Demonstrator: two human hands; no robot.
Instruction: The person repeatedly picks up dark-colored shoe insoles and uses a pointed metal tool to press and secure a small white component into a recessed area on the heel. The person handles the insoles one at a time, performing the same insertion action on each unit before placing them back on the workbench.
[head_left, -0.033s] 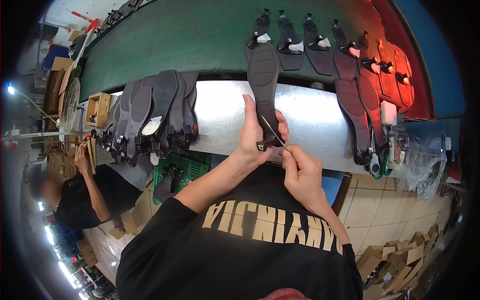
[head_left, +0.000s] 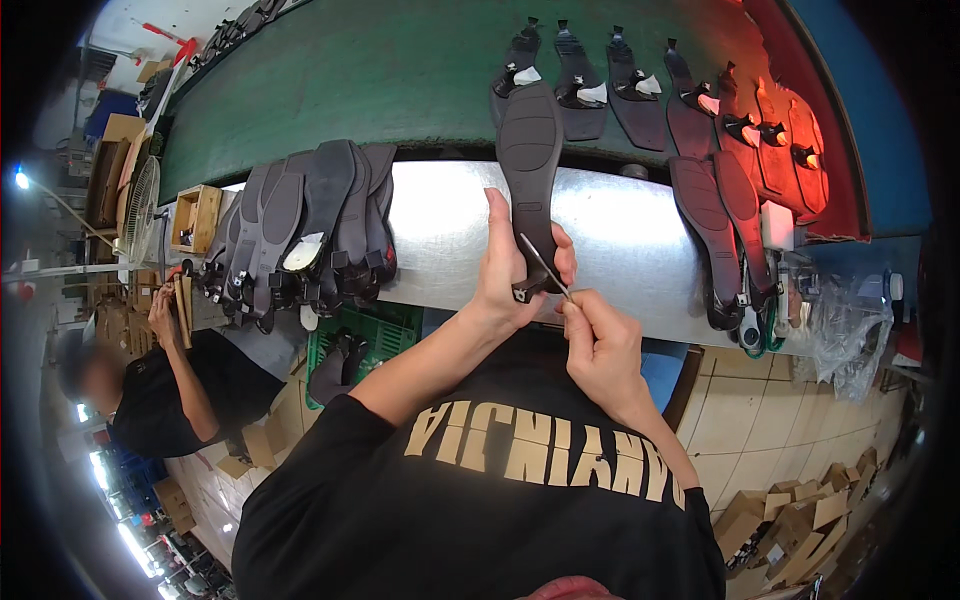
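Note:
My left hand is wrapped round the narrow heel end of a dark grey shoe sole, thumb on one side and fingers on the other. The sole's broad end points away from me, over the far edge of the metal worktop. In a pinch, my right hand holds a thin metal tool, whose slim shaft lies slantwise across the heel end. A small black strap with a buckle-like metal piece shows at that end. What the tool's tip touches is too small to tell.
Stacked soles lie at the left of the metal worktop; two more lie at its right. Soles with straps stand in a row on the green conveyor belt, some under red light. A green crate and another person are at left.

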